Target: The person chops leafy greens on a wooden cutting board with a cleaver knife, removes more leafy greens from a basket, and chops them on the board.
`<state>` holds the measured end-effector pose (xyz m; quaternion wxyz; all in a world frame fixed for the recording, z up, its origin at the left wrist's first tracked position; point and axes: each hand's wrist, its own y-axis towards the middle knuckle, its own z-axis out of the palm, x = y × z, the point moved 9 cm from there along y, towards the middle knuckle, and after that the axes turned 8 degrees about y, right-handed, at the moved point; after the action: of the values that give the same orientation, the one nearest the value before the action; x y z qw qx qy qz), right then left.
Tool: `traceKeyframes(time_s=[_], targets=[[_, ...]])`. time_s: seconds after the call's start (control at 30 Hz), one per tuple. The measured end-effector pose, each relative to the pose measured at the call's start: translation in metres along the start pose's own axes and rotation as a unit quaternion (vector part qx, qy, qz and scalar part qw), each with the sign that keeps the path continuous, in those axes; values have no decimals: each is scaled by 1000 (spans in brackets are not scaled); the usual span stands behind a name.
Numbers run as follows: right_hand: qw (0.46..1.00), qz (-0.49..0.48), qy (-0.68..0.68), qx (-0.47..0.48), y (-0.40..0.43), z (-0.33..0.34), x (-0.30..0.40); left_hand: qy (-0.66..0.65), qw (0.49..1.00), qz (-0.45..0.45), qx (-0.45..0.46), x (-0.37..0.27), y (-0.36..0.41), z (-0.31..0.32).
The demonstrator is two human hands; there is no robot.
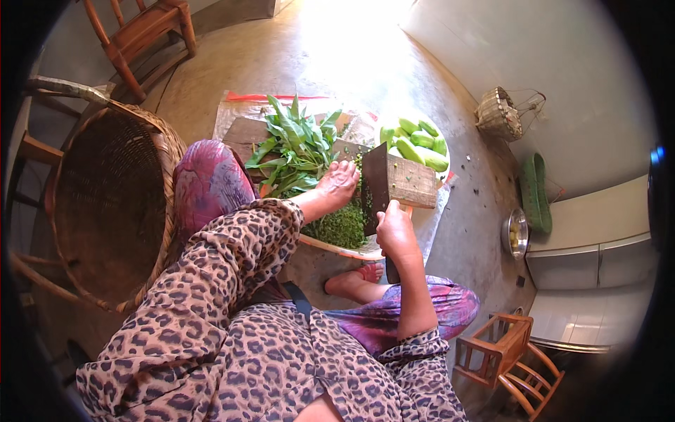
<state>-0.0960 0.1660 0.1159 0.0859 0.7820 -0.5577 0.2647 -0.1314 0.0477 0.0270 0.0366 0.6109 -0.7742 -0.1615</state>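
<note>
My left hand [337,184] holds down a bunch of long leafy greens [298,137] on a wooden board [414,182], its fingertips close to the blade. My right hand [395,232] grips the handle of a broad, dark cleaver [373,184]. The blade stands on edge across the board, just right of my left fingers. Finely chopped greens [337,227] are heaped in a wide basin [316,242] below the board. Small cut bits cling about the blade and the board. My left hand hides part of the bunch and the cut end.
A bowl of pale green gourds or cucumbers [416,142] sits beyond the board's right end. Plastic sheeting [437,227] lies beneath. A large wicker basket [113,211] stands left. Wooden chairs [150,31], a small hanging basket [498,113] and a metal bowl [516,235] are farther out.
</note>
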Motion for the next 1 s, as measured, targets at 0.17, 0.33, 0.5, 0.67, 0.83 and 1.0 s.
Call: traceKeyframes(time_s=[0.17,0.33,0.5,0.67,0.83,1.0], targets=[[997,-19,-79,-12,14,17,20,1,1000,-7,-12,0,-2,-3],[995,-33,-55,-78,43,24,2,-3,1000,5,-10,-4,-1,-7],[997,9,-20,-68,20,4,1,4,1000,-9,5,1,0,0],[996,-25,-49,-65,-1,-10,19,14,1000,-11,-26,5,-1,0],[999,-38,-19,-8,5,1,5,-33,999,-11,1,3,2,-2],[999,18,15,45,20,1,2,-30,1000,4,-4,0,0,-2]])
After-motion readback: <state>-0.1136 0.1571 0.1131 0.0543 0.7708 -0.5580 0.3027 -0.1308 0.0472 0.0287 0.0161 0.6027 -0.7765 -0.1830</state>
